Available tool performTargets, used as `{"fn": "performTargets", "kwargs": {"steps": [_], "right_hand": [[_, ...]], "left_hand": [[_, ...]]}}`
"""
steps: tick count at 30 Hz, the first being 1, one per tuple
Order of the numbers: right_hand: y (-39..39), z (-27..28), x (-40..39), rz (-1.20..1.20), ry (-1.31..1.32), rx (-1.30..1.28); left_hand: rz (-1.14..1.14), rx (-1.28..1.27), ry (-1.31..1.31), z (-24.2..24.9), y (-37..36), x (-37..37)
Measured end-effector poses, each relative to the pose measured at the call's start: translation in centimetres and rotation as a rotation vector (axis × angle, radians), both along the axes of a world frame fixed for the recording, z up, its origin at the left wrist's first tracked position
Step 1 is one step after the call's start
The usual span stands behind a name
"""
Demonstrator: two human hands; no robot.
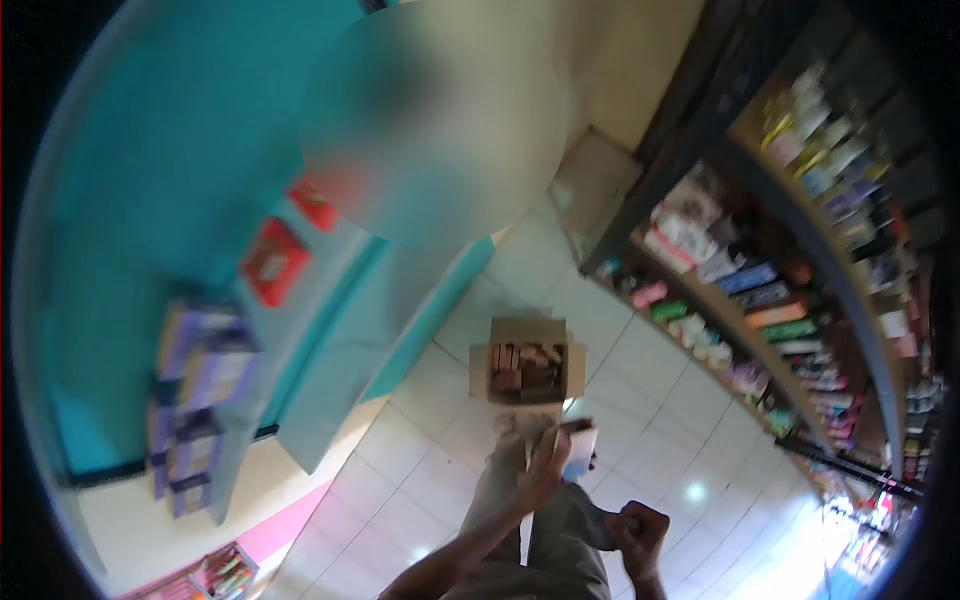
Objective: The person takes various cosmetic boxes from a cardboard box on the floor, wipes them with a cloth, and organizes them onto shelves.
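Note:
My left hand (545, 468) is closed on a small box (580, 452), pale and light blue with a dark end, held above my legs. My right hand (638, 527) is curled closed over my right knee; whatever it may hold is hidden. Beyond my feet, an open cardboard box (527, 366) stands on the tiled floor with its flaps spread. Several small brown packages (508, 378) lie inside it.
Shelves (790, 220) packed with bottles and boxes run along the right. At the left are a teal wall (130, 200), glass shelves (335, 365), purple-and-white boxes (215, 365) and a red packet (272, 262). A round blurred patch covers the top middle.

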State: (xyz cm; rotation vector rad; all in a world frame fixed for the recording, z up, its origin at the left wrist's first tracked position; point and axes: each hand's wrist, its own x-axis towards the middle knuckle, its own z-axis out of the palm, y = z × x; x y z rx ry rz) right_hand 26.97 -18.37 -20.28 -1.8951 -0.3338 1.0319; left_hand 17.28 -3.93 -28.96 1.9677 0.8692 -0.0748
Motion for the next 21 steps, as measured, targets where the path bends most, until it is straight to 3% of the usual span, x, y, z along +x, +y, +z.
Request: {"fn": "performTargets", "kwargs": {"steps": [1, 2, 4, 5, 6, 8, 10, 12, 15, 19, 21], "right_hand": [[1.3, 2.1, -0.9, -0.065, -0.135, 0.078], [2.8, 4.1, -1.9, -0.131, -0.265, 0.157], [5.5, 6.6, -3.1, 0.016, -0.727, 0.415], [5.9, 7.8, -3.4, 0.173, -0.833, 0.486], [6.3, 9.0, -3.8, 0.341, -0.937, 0.549], [7.2, 11.5, -4.2, 0.461, -0.924, 0.622], [8.7, 13.4, -4.0, 0.628, -0.882, 0.701], [10.4, 15.0, -4.9, 0.524, -0.674, 0.775], [12.4, 16.8, -6.9, 0.829, -0.681, 0.937], [13.9, 17.9, -8.5, 1.006, -0.566, 1.035], [14.8, 17.3, -8.4, 1.024, -0.431, 0.956]], "left_hand": [[0.021, 0.039, -0.04, 3.4, -0.6, -0.1], [0.171, -0.165, -0.207, 6.6, -1.4, -0.2], [0.442, -0.601, -0.553, 12.0, -3.4, -0.5], [0.561, -0.824, -0.734, 13.9, -4.1, -0.7], [0.576, -0.809, -0.787, 15.1, -4.4, -1.3], [0.829, -0.823, -0.805, 16.2, -4.9, -2.3], [1.012, -0.736, -0.893, 17.4, -4.5, -2.4], [0.851, -0.253, -0.731, 18.4, -4.5, -4.1], [0.948, -0.068, -0.803, 20.8, -3.4, -6.8], [1.008, 0.041, -0.896, 20.8, -3.2, -10.1], [0.799, 0.173, -0.988, 22.0, -3.0, -11.8]]}}
